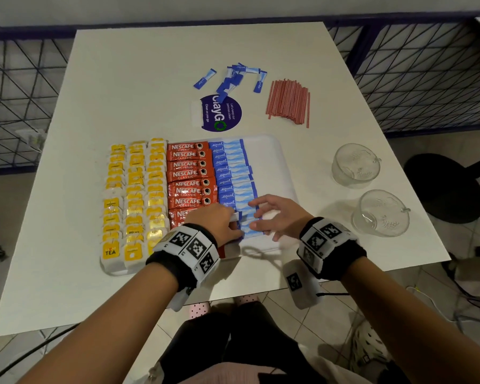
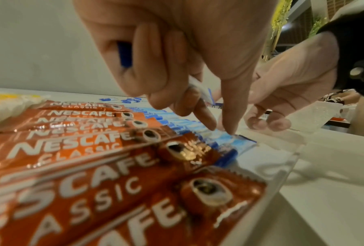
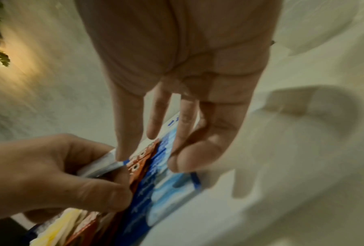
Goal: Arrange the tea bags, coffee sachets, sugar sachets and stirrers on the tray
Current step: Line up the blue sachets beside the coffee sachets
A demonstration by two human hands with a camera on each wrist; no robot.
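1. On the white table [image 1: 150, 79] sits a white tray [image 1: 272, 167], filled from its left side in columns.
2. Yellow tea bags [image 1: 135, 195] fill the three leftmost columns, overlapping front to back.
3. Red coffee sachets [image 1: 189, 176] form the next column, just beside the tea bags.
4. Blue sugar sachets [image 1: 233, 173] make the column after that; the tray's right part is bare.
5. Left hand [image 1: 219, 224] grips spare sugar sachets in curled fingers while its fingertips [image 2: 229, 128] press the nearest sachet in the row.
6. Right hand [image 1: 277, 217] has its fingers spread and straight, tips resting on the near sugar sachets, grasping nothing.
7. Beyond the tray lie loose sugar sachets [image 1: 233, 77] and a pile of red stirrers [image 1: 288, 102], near a round blue sticker [image 1: 221, 113].
8. Two empty glass cups [image 1: 355, 164] stand right of the tray.
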